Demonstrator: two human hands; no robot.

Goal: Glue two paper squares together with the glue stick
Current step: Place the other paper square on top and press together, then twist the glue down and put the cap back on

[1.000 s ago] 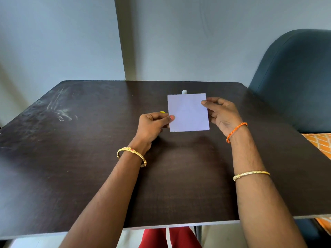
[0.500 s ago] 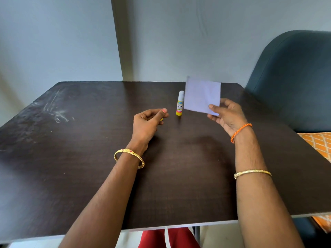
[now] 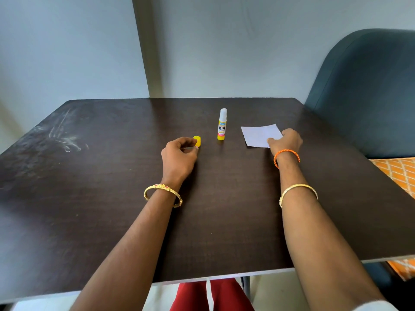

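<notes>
A pale lilac paper square [image 3: 260,135] lies flat on the dark table [image 3: 112,198], right of centre. My right hand [image 3: 286,141] holds its near right corner, thumb on top and the other fingers hidden. Only one sheet shows. The glue stick [image 3: 222,125] stands upright and uncapped in the middle of the table, its white tip exposed. Its yellow cap [image 3: 197,140] lies on the table to the left. My left hand [image 3: 179,154] rests beside the cap with loosely curled fingers, the fingertips close to the cap and nothing in the hand.
A dark teal chair [image 3: 370,93] stands at the table's right side, with orange patterned fabric [image 3: 397,173] below it. A grey wall runs behind the far edge. White scuff marks [image 3: 64,138] lie at the far left of the tabletop.
My left hand let go of the paper and sank to the table beside the cap. My right hand carried the paper right and laid it flat, uncovering the glue stick.
</notes>
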